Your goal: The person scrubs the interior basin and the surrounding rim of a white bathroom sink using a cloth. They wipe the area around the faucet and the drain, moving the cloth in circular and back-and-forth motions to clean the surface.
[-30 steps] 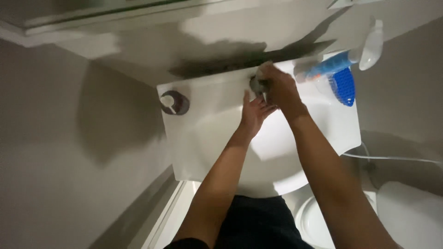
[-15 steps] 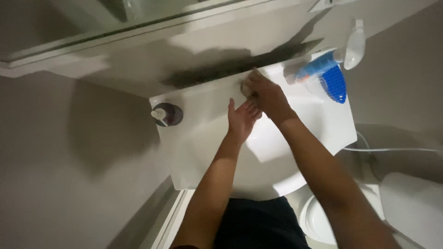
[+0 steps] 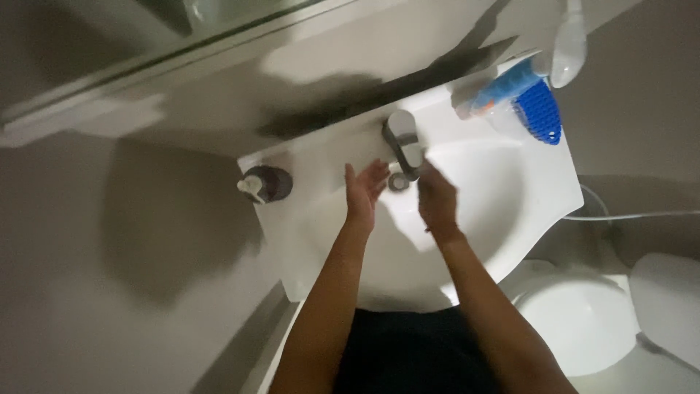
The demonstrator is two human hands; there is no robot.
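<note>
Since the earlier frames our right hand [image 3: 436, 198] has come off the faucet [image 3: 402, 142], where it was gripping the lever, and has dropped back over the basin; our left hand [image 3: 364, 191] has stayed close beside it, and the view has tipped so the toilet shows more fully.

Both hands hover just in front of the spout, which we judge is where water would fall, though no stream can be made out in this dim light. The left hand is open, fingers straight and together, palm turned inward toward the other hand, holding nothing. The right hand is blurred; it looks loosely open with fingers pointing toward the spout, and it grasps nothing we can see. The two are near but apart, forearms reaching in from below and converging.

Directly beyond the fingertips stands the faucet, its metal lever pointing away from us on the rim of the white sink [image 3: 503, 219]. Well off to the left of the left hand sits a dark soap dispenser [image 3: 266, 184] with a pale pump head. Beyond and to the right of the right hand lie a blue tube [image 3: 499, 89] and a blue ridged brush [image 3: 539, 111], with a white spray bottle [image 3: 569, 44] just past them. Below the right forearm is the white toilet [image 3: 576, 321].
</note>
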